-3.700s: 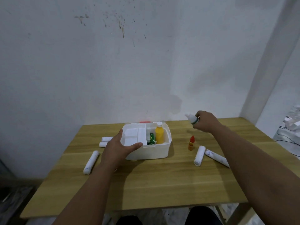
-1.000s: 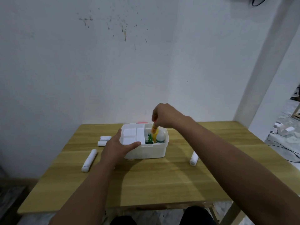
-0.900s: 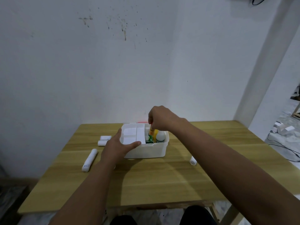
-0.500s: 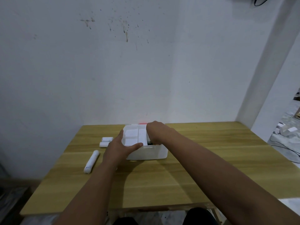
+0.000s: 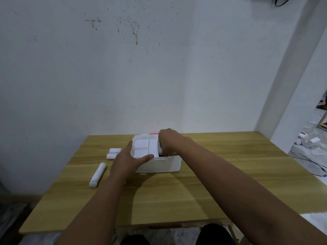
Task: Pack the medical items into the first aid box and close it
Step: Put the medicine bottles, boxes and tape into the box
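Note:
The white first aid box stands open in the middle of the wooden table, with a white divided tray across its left half. My left hand grips the box's front left corner, thumb along the front rim. My right hand reaches down into the right compartment, and its fingertips and the items there are hidden. A long white bandage roll and two short white rolls lie on the table left of the box.
A red part shows just behind the box against the white wall. My right forearm crosses the table's right half and hides what lies under it. Cables and white blocks are on the floor at the right.
My right hand brought a small orange bottle over the box and sank into the right compartment. My left hand kept its hold on the box.

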### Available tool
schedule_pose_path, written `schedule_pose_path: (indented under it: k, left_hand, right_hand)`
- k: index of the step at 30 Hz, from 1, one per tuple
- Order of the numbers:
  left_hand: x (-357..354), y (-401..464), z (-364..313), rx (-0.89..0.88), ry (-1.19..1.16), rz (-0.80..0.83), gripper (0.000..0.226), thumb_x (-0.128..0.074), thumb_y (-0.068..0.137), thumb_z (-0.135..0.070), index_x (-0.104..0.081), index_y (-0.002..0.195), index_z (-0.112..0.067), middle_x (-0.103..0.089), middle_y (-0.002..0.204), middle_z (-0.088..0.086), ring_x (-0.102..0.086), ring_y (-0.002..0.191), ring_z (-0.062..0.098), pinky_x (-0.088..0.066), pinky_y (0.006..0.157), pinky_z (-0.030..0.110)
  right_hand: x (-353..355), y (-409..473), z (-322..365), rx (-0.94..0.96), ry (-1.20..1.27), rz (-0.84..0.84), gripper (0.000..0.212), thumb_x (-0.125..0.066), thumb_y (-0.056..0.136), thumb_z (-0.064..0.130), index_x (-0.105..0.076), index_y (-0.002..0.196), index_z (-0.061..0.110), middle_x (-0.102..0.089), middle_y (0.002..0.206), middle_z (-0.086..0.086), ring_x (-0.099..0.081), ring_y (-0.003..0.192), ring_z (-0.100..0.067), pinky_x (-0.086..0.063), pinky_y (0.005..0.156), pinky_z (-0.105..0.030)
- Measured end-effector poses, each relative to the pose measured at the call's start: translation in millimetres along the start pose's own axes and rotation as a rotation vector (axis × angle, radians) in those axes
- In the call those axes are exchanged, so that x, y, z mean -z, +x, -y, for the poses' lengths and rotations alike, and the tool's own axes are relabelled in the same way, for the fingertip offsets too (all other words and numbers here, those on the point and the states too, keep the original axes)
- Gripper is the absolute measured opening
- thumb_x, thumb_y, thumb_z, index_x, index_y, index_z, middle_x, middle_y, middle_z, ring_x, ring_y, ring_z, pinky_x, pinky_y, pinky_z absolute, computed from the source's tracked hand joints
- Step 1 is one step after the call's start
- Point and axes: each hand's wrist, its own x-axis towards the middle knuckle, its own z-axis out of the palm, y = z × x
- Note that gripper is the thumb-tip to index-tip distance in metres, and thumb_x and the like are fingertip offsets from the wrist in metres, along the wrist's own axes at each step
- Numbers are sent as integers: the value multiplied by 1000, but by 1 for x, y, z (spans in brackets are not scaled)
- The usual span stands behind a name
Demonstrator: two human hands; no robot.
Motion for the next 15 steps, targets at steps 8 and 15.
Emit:
schedule_pose_path:
  k: [8, 15]
  left_hand:
    - [0, 0, 0, 32, -33, 13, 123, -77, 62, -80, -27, 163, -31, -47, 158, 3, -49, 137, 30, -45, 76, 34]
    - [4, 1, 0, 9, -54, 41, 143, -64, 39, -100, -30, 161, -32, -51, 155, 3, -50, 135, 30, -45, 81, 38]
  right_hand:
    - [42, -30, -63, -91, 94, -221, 18, -63, 87, 5, -74, 99, 11, -73, 97, -8, -69, 83, -26, -62, 79, -41]
    - [12, -67, -148, -456, 54, -43, 36, -67, 90, 44, -60, 107, 13, -68, 112, -9, -60, 90, -25, -48, 73, -34]
